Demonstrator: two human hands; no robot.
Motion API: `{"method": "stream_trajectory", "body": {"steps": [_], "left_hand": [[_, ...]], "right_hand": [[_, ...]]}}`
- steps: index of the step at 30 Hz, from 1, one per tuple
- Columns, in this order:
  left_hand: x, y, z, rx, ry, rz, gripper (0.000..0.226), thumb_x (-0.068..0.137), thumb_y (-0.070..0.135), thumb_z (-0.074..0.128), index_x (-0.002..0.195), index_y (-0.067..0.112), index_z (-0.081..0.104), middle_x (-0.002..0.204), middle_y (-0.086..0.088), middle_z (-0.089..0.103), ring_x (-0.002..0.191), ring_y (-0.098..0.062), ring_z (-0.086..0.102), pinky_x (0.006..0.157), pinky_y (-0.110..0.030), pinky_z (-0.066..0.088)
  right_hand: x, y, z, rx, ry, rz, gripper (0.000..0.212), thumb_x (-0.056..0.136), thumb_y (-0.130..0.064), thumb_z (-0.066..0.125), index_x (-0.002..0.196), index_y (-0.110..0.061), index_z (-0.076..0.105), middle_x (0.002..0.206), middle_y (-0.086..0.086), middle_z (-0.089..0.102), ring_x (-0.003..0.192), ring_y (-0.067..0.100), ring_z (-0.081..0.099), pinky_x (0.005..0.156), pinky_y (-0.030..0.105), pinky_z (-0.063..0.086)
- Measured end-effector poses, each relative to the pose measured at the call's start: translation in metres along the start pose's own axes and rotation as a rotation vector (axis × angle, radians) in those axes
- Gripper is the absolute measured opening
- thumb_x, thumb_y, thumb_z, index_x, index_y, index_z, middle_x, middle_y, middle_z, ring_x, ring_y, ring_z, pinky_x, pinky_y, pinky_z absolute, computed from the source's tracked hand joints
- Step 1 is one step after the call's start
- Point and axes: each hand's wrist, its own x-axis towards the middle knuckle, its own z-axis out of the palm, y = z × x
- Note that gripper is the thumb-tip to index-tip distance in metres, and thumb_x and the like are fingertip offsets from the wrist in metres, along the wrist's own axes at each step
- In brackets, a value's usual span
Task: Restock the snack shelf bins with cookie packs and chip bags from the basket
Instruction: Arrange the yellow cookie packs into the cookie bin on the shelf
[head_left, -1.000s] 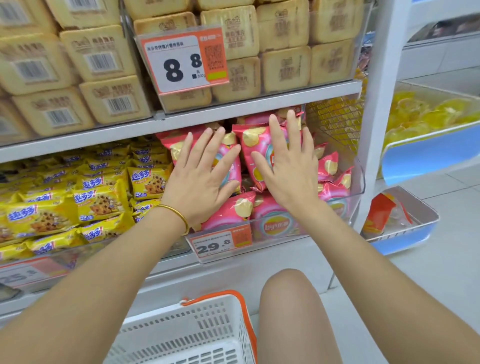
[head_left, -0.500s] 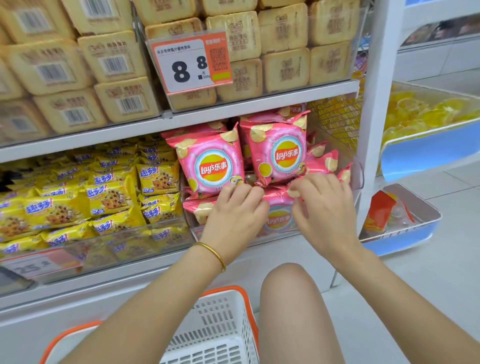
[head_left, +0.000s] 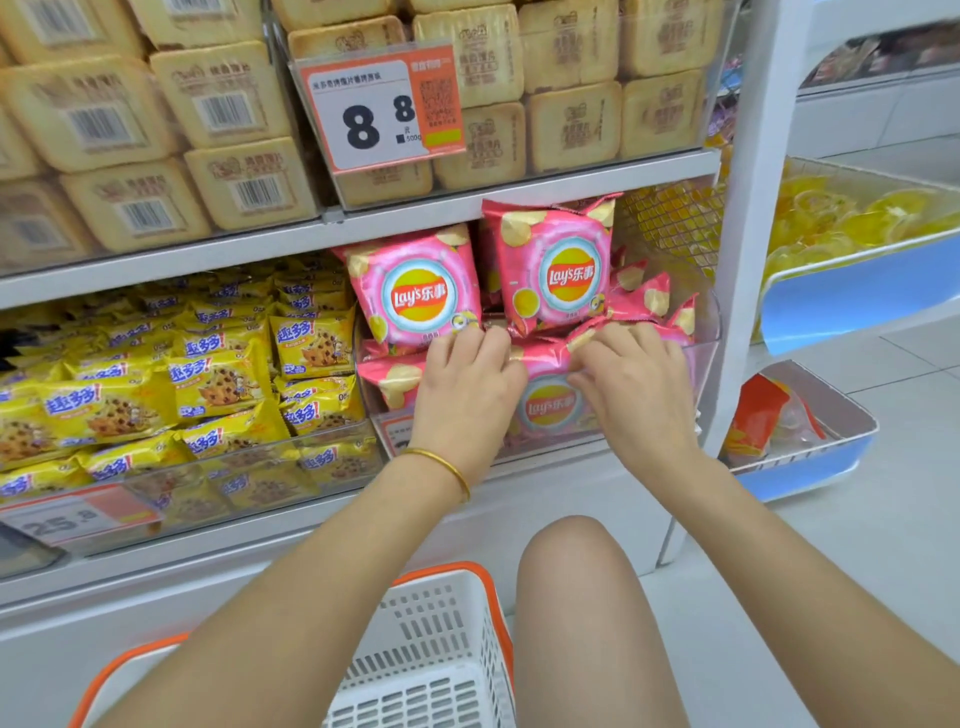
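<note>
A clear shelf bin (head_left: 707, 332) holds pink Lay's chip bags. Two of them (head_left: 415, 296) (head_left: 553, 270) stand upright at the back. A third pink chip bag (head_left: 550, 408) stands at the front of the bin, behind its clear wall. My left hand (head_left: 467, 387), with a gold bangle on the wrist, has its fingers curled over this bag's top edge. My right hand (head_left: 636, 387) pinches the same edge just to the right. Yellow cookie packs (head_left: 218, 384) fill the bin to the left. The white basket (head_left: 431, 649) with an orange rim stands below, by my knee.
Beige wrapped biscuit blocks (head_left: 223, 98) and an 8.8 price tag (head_left: 382, 109) sit on the shelf above. A white upright post (head_left: 753, 218) bounds the shelf on the right. Beyond it are blue-fronted trays (head_left: 852, 291) with yellow sweets and one with an orange pack (head_left: 763, 415).
A second ago both hands lay flat against the upright chip bags. They have dropped to the front bag and curled onto its top edge, barely moving in the last half second.
</note>
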Motion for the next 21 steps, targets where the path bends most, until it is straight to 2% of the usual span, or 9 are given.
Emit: {"method": "stream_trajectory", "body": {"steps": [8,16,19,21], "left_hand": [[0.013,-0.002,0.008,0.064,-0.155,-0.035,0.021,0.056,0.019,0.084,0.064,0.016,0.065,0.075,-0.004,0.054,0.073,-0.027,0.054,0.068,-0.034,0.024],[0.004,0.002,0.023,0.037,-0.164,-0.037,0.023,0.054,0.022,0.085,0.066,0.016,0.066,0.074,-0.004,0.054,0.073,-0.027,0.054,0.069,-0.035,0.026],[0.003,-0.001,0.024,0.008,-0.102,-0.051,0.021,0.060,0.022,0.084,0.067,0.017,0.065,0.077,-0.003,0.053,0.075,-0.026,0.052,0.067,-0.035,0.034],[0.004,-0.005,0.023,-0.069,0.037,-0.120,0.012,0.072,0.021,0.075,0.077,0.016,0.065,0.085,-0.005,0.056,0.080,-0.028,0.051,0.071,-0.035,0.032]], "right_hand": [[0.012,-0.001,0.022,0.026,-0.053,0.055,0.020,0.065,-0.020,0.081,0.075,-0.013,0.066,0.079,0.004,0.059,0.077,0.030,0.056,0.062,0.034,0.038],[0.003,0.001,0.031,0.033,-0.089,0.051,0.019,0.065,-0.016,0.082,0.076,-0.013,0.066,0.080,0.005,0.059,0.077,0.031,0.056,0.060,0.032,0.036],[0.008,-0.001,0.022,0.138,-0.049,0.100,0.016,0.074,-0.013,0.071,0.087,-0.012,0.064,0.089,0.008,0.057,0.083,0.033,0.054,0.065,0.037,0.038],[0.020,-0.004,0.015,0.217,0.031,0.136,0.027,0.078,-0.021,0.063,0.104,-0.013,0.061,0.104,0.009,0.056,0.093,0.032,0.052,0.074,0.042,0.043]]}}
